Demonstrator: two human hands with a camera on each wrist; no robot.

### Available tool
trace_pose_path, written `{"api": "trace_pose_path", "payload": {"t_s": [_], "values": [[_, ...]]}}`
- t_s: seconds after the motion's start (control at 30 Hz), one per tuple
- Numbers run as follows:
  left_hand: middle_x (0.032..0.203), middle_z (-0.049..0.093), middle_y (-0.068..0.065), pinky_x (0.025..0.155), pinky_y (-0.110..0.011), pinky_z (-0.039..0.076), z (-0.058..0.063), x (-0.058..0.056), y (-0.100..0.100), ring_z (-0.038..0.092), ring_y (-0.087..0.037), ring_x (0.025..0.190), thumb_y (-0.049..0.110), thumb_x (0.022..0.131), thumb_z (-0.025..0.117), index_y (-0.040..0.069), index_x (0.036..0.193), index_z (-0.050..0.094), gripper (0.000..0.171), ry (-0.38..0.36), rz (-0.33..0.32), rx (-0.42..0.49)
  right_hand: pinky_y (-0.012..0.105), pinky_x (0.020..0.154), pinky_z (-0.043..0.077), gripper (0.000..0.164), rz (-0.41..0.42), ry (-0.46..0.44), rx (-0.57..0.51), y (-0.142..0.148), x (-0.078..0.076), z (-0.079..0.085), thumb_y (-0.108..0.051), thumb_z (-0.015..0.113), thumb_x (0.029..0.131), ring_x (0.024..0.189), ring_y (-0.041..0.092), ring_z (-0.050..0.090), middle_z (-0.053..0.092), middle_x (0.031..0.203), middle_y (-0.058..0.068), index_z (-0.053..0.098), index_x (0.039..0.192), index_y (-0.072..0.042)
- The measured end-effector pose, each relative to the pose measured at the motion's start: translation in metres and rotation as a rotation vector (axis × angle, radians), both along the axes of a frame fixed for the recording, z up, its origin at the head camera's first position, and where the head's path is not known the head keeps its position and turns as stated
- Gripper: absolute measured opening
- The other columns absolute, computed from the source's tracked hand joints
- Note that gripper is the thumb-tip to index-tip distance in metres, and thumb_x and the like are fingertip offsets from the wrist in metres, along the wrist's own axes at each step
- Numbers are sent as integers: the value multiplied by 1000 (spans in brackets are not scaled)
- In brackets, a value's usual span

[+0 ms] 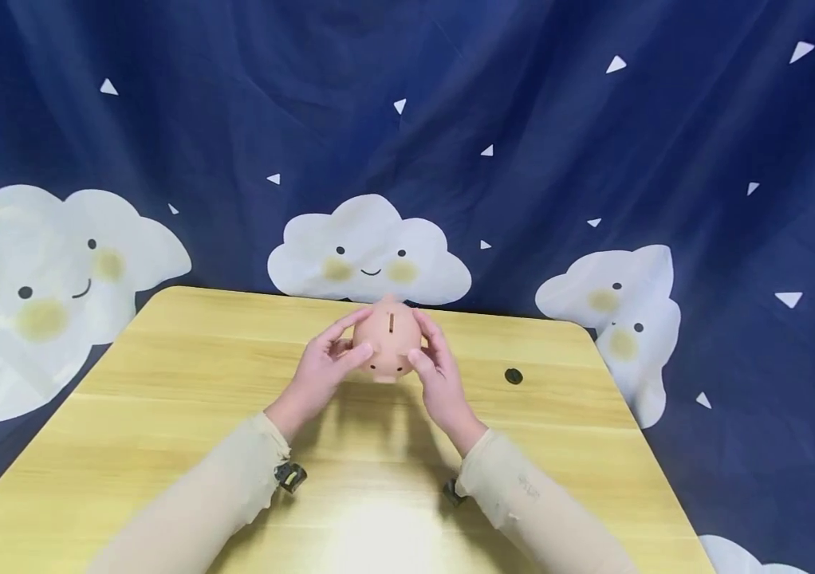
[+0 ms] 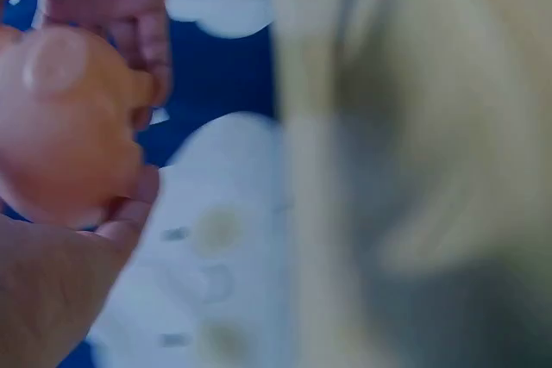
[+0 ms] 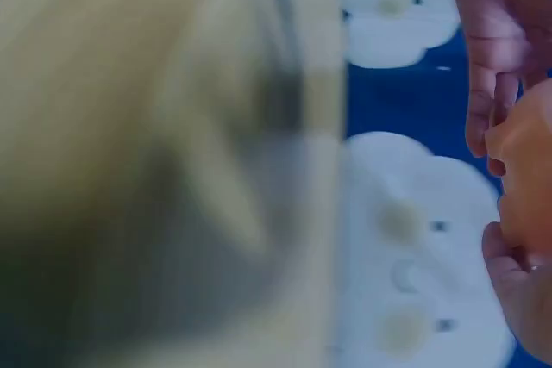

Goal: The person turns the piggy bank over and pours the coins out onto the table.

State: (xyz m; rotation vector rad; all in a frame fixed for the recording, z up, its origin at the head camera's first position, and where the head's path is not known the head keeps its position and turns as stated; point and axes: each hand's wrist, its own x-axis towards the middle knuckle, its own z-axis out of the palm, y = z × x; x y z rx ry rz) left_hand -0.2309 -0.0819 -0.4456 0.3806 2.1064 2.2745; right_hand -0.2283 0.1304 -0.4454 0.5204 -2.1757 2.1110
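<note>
A pink piggy bank point(image 1: 387, 339) is held between both hands above the table, its coin slot up and its snout towards me. My left hand point(image 1: 320, 372) grips its left side, thumb near the face and fingers reaching round the flank. On the opposite side my right hand point(image 1: 443, 381) holds it in much the same way. The left wrist view shows the rounded piggy bank point(image 2: 65, 140) between the two hands, partly cut off by the frame. Only a slice of the piggy bank point(image 3: 528, 170) appears in the right wrist view.
A small black round piece point(image 1: 513, 375) lies on the wooden table point(image 1: 185, 383), right of the hands. Behind the table's far edge hangs a dark blue curtain point(image 1: 522, 96) with white clouds. Each sleeve has a small black device near the cuff.
</note>
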Motion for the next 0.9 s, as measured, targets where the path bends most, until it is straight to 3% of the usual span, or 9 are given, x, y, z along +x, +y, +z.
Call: {"api": "trace_pose_path", "payload": {"t_s": [0.03,0.17,0.2,0.33,0.5,0.67,0.77,0.83,0.9], "values": [[167,46,-10,95,-34,63,-4,0,0,70,-24,120,23,105,69,21,160,51,58,-20,-16,4,38,103,58,59,-6,-30,4,1,0,-5,-23,51,108,131,33,59,47,162,21,39,164,-11],[168,45,-7,91,-41,65,-29,-5,1,68,-23,116,32,107,66,25,161,49,57,-246,-56,44,33,95,60,58,-19,-297,26,2,-3,-28,-38,51,110,123,25,64,49,161,18,40,164,-21],[169,44,-10,90,-41,65,-35,-5,2,68,-23,114,34,108,66,24,162,47,58,-274,-58,41,33,93,61,58,-16,-339,28,3,-4,-33,-40,50,111,120,24,66,48,161,19,40,165,-22],[169,44,-11,88,-43,65,-46,-9,5,70,-27,108,39,106,67,24,162,47,62,-294,-42,39,32,89,62,59,5,-398,-14,5,-9,-44,-44,48,110,111,23,70,49,160,20,38,165,-25],[168,45,-13,87,-43,65,-49,-9,6,71,-27,107,41,106,67,25,162,46,63,-312,-43,42,31,83,61,60,26,-432,-54,6,-11,-48,-44,50,109,101,19,71,52,157,21,38,165,-25],[158,51,-27,87,-47,65,-44,-10,7,74,-31,102,44,105,66,24,165,41,68,-420,-67,58,33,81,61,65,36,-517,-35,6,-12,-42,-46,48,109,94,23,73,49,160,22,34,167,-22],[162,45,-27,89,-49,65,-32,-11,4,73,-37,106,48,106,64,25,166,39,69,-462,-94,40,36,82,62,69,50,-575,-22,4,-13,-29,-49,48,108,98,28,73,44,164,22,31,169,-21],[167,41,-22,89,-49,65,-18,-12,2,71,-38,111,49,106,63,26,166,40,68,-435,-101,30,37,84,62,69,60,-562,-41,3,-14,-13,-47,51,107,105,31,72,42,166,21,33,169,-22],[170,39,-16,93,-48,64,1,-10,0,70,-38,118,46,107,63,27,165,43,65,-334,-96,21,37,88,62,66,56,-440,-39,3,-13,4,-42,53,106,115,31,69,43,167,18,37,167,-22]]}}
